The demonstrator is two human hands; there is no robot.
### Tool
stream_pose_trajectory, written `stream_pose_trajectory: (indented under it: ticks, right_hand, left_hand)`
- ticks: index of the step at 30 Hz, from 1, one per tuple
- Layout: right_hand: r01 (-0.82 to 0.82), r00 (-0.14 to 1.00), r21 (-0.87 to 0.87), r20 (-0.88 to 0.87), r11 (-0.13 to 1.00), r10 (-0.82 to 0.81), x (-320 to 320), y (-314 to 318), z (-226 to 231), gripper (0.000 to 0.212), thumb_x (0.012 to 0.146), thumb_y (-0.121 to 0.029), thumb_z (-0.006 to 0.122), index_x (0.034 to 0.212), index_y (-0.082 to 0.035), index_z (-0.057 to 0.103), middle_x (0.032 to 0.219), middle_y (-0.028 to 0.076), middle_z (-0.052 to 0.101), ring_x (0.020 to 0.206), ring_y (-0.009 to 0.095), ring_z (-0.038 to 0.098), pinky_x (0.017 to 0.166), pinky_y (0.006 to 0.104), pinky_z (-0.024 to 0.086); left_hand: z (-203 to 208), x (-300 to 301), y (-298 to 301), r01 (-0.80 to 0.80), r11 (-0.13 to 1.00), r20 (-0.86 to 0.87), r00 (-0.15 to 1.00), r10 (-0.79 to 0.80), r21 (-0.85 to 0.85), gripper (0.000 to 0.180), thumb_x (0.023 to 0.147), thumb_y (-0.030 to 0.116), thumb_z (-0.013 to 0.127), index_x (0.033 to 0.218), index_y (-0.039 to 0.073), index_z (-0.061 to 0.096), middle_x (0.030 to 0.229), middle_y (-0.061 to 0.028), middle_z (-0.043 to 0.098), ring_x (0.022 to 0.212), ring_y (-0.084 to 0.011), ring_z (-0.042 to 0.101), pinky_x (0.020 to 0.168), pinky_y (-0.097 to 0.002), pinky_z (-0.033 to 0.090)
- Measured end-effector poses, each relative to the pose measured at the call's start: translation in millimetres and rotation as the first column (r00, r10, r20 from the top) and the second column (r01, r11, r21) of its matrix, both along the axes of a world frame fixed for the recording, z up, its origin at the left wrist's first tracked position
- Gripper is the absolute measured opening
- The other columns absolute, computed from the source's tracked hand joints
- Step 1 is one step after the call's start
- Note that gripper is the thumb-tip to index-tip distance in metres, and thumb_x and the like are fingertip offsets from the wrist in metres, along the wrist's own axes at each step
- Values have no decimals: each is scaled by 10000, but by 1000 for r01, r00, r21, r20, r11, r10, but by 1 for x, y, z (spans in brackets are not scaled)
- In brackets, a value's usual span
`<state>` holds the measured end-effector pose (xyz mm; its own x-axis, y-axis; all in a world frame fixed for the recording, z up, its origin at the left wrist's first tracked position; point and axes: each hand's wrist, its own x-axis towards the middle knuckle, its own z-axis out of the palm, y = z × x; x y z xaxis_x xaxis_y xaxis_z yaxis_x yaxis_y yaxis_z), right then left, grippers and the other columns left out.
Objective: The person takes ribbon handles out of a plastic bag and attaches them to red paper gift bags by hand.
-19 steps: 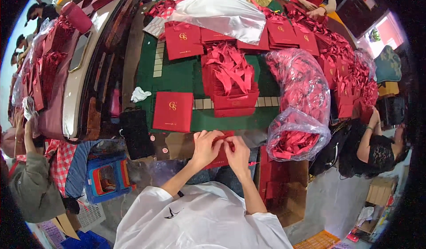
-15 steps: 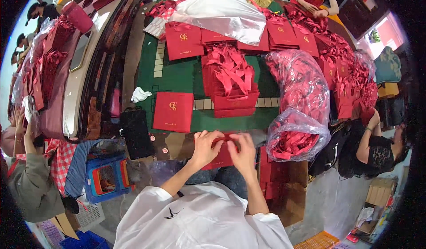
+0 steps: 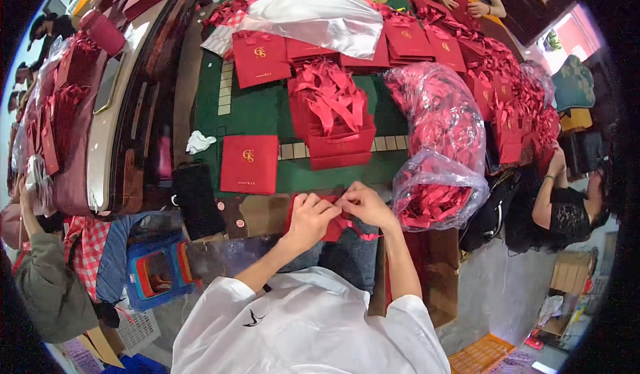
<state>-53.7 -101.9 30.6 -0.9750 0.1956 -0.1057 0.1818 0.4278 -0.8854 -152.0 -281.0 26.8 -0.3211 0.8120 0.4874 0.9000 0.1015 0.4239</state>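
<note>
At the near edge of the table, my left hand [image 3: 310,221] is closed on the top of a red paper gift bag [image 3: 331,231], which my arms and fingers partly cover. Close beside it, my right hand [image 3: 367,205] pinches at a red ribbon [image 3: 353,227] by the bag's upper edge. One end of this ribbon hangs loose below the right hand. Just beyond my hands lies a flat red bag [image 3: 249,165] with gold print. Farther in, a stack of red bags [image 3: 341,149] has ribbons heaped on top.
A clear plastic sack [image 3: 437,182] stuffed with red ribbons lies to the right. More red bags [image 3: 261,59] and a white plastic sheet [image 3: 313,14] cover the far side. A black pouch [image 3: 199,199] hangs at the table's left edge. Cardboard boxes [image 3: 437,281] stand right of my legs; co-workers sit around.
My right hand has risen slightly and turned inward to pinch, and a ribbon end now dangles beneath it. My left hand has shifted onto the bag's top. The whole view has moved slightly.
</note>
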Motion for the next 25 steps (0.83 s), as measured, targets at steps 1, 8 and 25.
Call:
stream_pose_trajectory:
  ticks: [1,8,25]
  right_hand:
    - [4,1000,0,2,1000,-4,1,-1,-4,153,803,-178,672,886,-67,738,825,120,634,846,251,591,777,331,475]
    - [406,914,-352,167,843,-370,3,-18,-29,132,817,-131,668,832,-12,723,805,59,638,832,148,598,761,289,464]
    - [165,940,58,293,985,-175,78,-41,-16,339,877,-262,703,1120,-46,609,942,98,686,811,219,664,755,315,522]
  left_hand:
    - [2,-1,0,4,1000,2,1000,-4,0,217,703,85,651,903,164,675,840,33,628,817,-181,537,806,-378,356]
    - [16,-6,4,88,995,217,973,-75,-53,152,736,167,728,870,150,658,818,11,618,831,-208,535,841,-399,358]
    - [-21,-28,17,-217,973,301,925,232,-80,132,795,203,708,869,116,643,836,-40,639,832,-250,560,795,-395,347]
